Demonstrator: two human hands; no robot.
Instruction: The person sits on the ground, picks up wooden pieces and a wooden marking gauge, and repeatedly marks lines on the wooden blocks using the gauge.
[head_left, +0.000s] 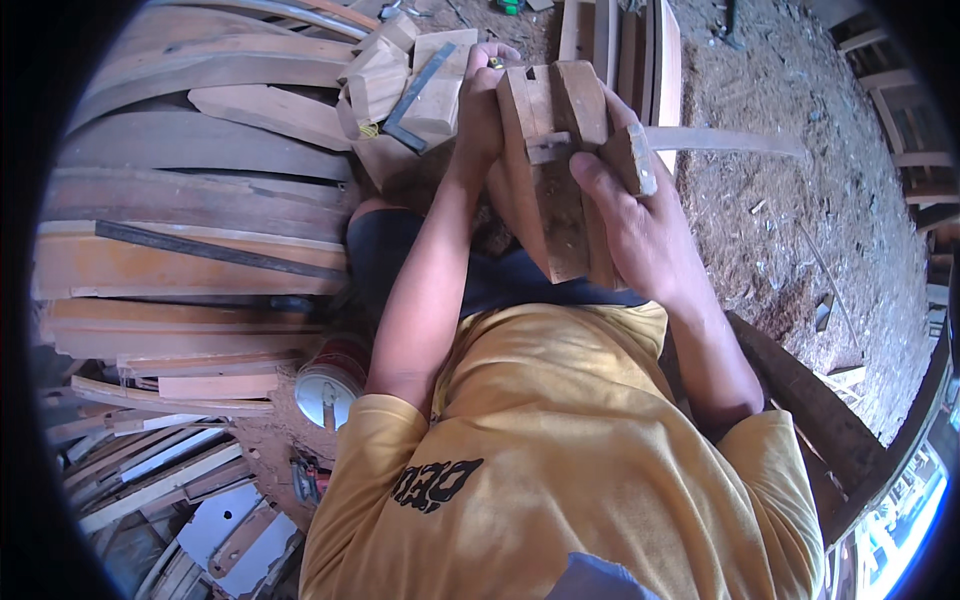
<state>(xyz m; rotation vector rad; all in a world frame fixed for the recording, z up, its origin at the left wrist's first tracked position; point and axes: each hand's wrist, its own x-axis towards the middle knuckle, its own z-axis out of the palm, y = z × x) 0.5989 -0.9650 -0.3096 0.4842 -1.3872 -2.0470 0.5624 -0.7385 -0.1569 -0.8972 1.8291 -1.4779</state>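
Note:
Held up in front of my lap is a thick notched wooden block [555,215], with a groove down its face and a small wooden piece [547,147] set across it. My left hand [484,105] is closed on its upper left side; most of its fingers are hidden behind the wood. Around the right side grips my right hand [635,225], thumb on the front face. By that thumb juts a rough pale-edged wooden end [630,160]; whether it belongs to the block I cannot tell. A long flat strip [730,140] reaches right from behind it.
Planks [190,200] lie stacked along the left, with a dark bar [220,250] on top. A dark L-shaped square [418,100] rests on wood blocks at the upper left. A white-lidded bucket [328,395] stands by my left elbow. Shavings cover the ground [770,230] at right.

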